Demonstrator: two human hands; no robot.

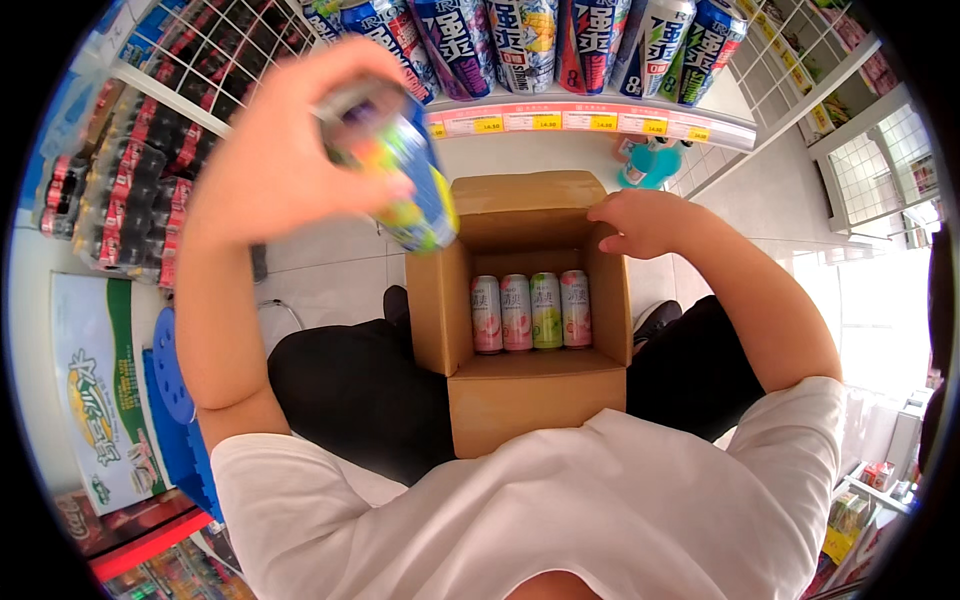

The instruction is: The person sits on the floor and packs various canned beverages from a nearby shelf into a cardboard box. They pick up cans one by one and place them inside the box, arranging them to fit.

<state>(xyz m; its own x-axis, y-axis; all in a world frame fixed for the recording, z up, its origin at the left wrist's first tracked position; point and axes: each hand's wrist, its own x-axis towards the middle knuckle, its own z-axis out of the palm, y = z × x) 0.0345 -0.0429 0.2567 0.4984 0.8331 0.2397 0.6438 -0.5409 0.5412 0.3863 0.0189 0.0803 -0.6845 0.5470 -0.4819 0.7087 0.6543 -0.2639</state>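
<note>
My left hand (289, 161) grips a blue, yellow and green drink can (420, 195), blurred by motion, up in front of the shelf and left of the box. The can tilts, with one end towards me. My right hand (637, 221) rests on the far right rim of an open cardboard box (536, 412), fingers curled over its edge. Inside the box several slim cans lie in a row: pink and white ones (486, 319) and a green one (547, 311). The box stands between my knees with its flaps folded out.
A shelf with several RIO cans (525, 52) and a price-tag strip (592, 120) is ahead. Turquoise bottles (652, 165) stand on the floor beneath it. At left are shrink-wrapped dark bottles (127, 202), a blue plastic stool (174, 367) and a printed carton (97, 390).
</note>
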